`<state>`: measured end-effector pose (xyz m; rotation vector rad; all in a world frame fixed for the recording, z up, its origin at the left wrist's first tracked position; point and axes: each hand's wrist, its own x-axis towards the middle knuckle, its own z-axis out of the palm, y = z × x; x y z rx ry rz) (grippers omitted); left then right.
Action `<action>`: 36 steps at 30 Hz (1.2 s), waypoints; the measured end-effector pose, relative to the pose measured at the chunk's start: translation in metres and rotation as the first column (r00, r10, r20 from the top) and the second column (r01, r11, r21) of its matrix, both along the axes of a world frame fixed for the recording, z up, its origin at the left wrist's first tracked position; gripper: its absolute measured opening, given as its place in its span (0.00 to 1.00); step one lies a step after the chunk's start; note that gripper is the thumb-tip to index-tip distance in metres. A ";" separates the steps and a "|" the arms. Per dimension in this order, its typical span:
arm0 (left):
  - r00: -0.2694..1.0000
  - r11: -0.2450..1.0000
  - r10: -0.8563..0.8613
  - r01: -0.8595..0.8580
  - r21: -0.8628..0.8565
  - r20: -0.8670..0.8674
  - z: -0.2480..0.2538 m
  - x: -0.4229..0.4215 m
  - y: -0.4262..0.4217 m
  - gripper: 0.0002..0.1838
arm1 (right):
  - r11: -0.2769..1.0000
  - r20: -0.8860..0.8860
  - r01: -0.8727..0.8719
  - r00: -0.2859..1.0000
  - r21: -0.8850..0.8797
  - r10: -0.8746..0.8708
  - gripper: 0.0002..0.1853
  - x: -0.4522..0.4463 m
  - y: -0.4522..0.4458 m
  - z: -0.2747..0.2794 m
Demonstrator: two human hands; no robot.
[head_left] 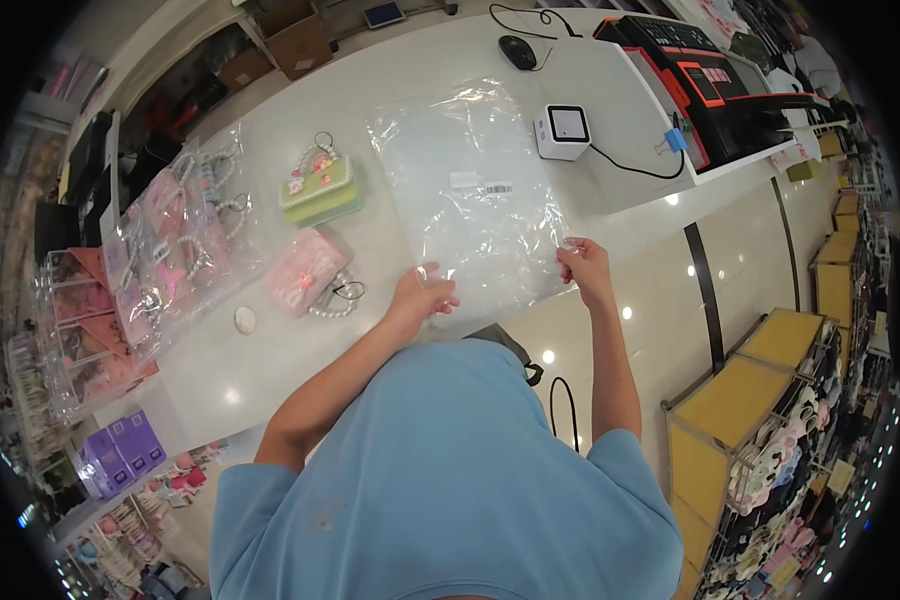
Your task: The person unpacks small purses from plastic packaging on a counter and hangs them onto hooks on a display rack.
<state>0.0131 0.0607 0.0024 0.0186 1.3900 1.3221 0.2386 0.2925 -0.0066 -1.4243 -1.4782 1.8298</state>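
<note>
The right grip (585,270) is closed to a pinch, thumb against fingertips, on the near right corner of a clear plastic bag (470,235). The left grip (422,298) is half curled at the bag's near left corner; whether it pinches the film or merely rests on it cannot be told. The bag lies flat on the tabletop (425,55) in front of the person, its far end pointing away and a barcode label (498,188) near its middle. The film looks thin and slick, so an uneven pull would probably skew or crease it, and a weak left hold would let that corner slip. Just beside its far right side stands a small white device (562,148) with a screen; a sideways drag of the bag could nudge it. Left of the bag are a pink pouch (305,268) and, farther off, a green purse (315,192); a leftward sweep of the left forearm might push the pouch. Farther out lie packaged pink goods (170,215) at far left and a black mouse (517,52) beyond the device.
</note>
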 end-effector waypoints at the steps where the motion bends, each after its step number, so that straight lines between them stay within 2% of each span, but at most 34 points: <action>1: 0.999 0.999 -0.045 0.046 -0.005 0.014 -0.001 0.001 -0.004 0.35 | 1.000 -0.001 0.001 1.000 -0.001 -0.001 0.18 0.001 0.000 -0.003; 3: 0.996 0.996 -0.087 0.087 -0.010 0.027 -0.005 0.001 -0.008 0.37 | 0.992 0.059 0.080 0.995 0.092 -0.086 0.19 0.002 0.001 -0.010; 6: 0.989 0.989 -0.148 0.148 -0.033 -0.003 -0.010 0.002 -0.012 0.36 | 0.987 0.041 0.112 0.992 0.115 -0.118 0.20 0.001 0.001 -0.015; 12: 0.977 0.981 -0.182 0.174 -0.082 -0.108 -0.003 0.000 -0.017 0.33 | 0.979 0.175 0.077 0.978 0.189 -0.111 0.23 -0.004 -0.004 -0.004; 14: 0.973 0.985 -0.165 0.153 -0.084 -0.164 -0.005 -0.001 -0.022 0.32 | 0.978 0.184 0.070 0.977 0.198 -0.108 0.22 -0.002 -0.005 -0.004; 21: 0.975 0.981 -0.194 0.191 -0.042 -0.111 -0.013 -0.003 -0.030 0.31 | 0.982 0.175 0.075 0.979 0.173 -0.106 0.22 -0.002 -0.007 -0.003; 28: 0.959 0.973 -0.229 0.221 -0.063 -0.168 -0.012 -0.003 -0.031 0.28 | 0.982 0.159 0.085 0.981 0.170 -0.113 0.21 0.005 -0.008 -0.010; 36: 0.939 0.967 -0.253 0.241 -0.077 -0.232 -0.023 -0.003 -0.033 0.25 | 0.972 0.201 0.042 0.975 0.232 -0.090 0.18 0.012 -0.003 -0.017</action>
